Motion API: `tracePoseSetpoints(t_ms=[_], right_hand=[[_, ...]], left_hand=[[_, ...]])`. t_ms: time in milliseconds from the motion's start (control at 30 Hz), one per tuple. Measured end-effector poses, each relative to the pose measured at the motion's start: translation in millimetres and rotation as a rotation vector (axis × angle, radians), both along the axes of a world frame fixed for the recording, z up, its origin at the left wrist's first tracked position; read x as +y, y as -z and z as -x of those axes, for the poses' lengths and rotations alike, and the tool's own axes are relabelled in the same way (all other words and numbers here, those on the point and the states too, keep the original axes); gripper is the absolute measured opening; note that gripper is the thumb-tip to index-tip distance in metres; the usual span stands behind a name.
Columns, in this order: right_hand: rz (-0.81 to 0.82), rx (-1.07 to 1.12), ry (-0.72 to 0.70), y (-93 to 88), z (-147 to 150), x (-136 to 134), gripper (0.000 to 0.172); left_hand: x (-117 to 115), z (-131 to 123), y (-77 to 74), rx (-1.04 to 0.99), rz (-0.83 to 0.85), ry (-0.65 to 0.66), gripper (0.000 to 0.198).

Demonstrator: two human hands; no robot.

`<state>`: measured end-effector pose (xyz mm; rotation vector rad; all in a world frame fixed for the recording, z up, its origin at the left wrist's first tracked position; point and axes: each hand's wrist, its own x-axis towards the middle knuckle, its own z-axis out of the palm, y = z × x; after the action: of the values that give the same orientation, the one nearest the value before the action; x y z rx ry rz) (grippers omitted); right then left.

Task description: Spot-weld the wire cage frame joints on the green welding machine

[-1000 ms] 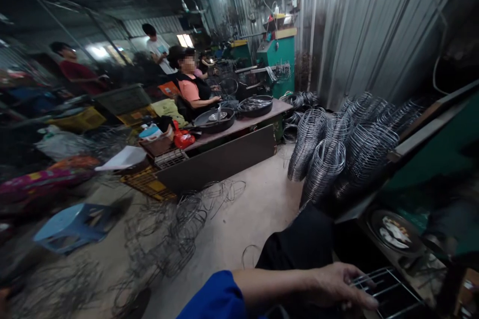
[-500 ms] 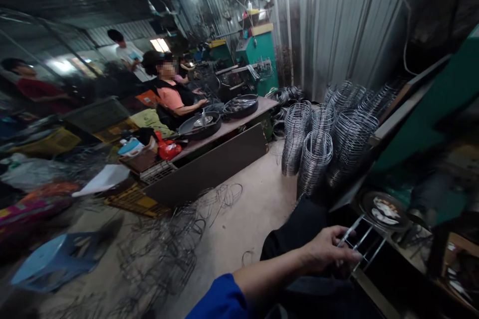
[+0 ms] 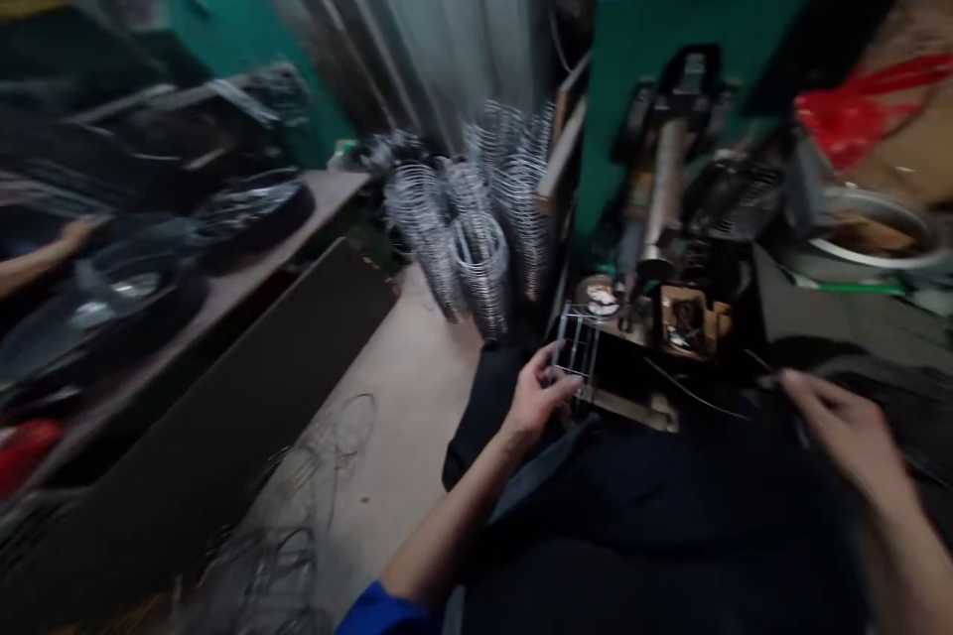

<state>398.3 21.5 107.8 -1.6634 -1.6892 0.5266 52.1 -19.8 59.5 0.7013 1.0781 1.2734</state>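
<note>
My left hand (image 3: pixel 537 395) is closed on the lower side of a small wire frame (image 3: pixel 578 347) with crossing metal bars, held upright over my lap. To the right, my right hand (image 3: pixel 845 427) is blurred, its thumb and fingers pinched together. A thin wire (image 3: pixel 759 360) seems to reach out from its fingertips. Between the two hands a longer curved wire (image 3: pixel 700 391) lies across the dark gap. Just beyond the frame sits a round dish (image 3: pixel 600 296) with white pieces on it.
A green machine (image 3: pixel 670 20) with a metal cylinder (image 3: pixel 665 189) stands ahead. Stacks of wire rings (image 3: pixel 478 263) are on the floor by the wall. A bench (image 3: pixel 328 203) with dark round trays and a co-worker's arm (image 3: pixel 45 258) is left. A metal bowl (image 3: pixel 879 256) stands right.
My view has swung right and down towards the machine, with blur. My right hand has come into view. My left hand still grips the wire frame.
</note>
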Motion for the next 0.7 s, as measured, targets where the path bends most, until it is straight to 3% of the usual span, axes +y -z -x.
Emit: tracePoseSetpoints(t_ms=[100, 300, 700], right_hand=[[0.093, 0.147, -0.029, 8.6, 14, 4, 0.052], [0.086, 0.239, -0.146, 11.0, 63, 19, 0.052], [0.068, 0.217, -0.313, 9.7, 87, 38, 0.046]], left_hand=[[6, -5, -0.1, -0.008, -0.023, 0.003, 0.077], [10, -14, -4.6, -0.036, -0.058, -0.006, 0.073], [19, -30, 4.2, 0.013, -0.055, -0.015, 0.074]])
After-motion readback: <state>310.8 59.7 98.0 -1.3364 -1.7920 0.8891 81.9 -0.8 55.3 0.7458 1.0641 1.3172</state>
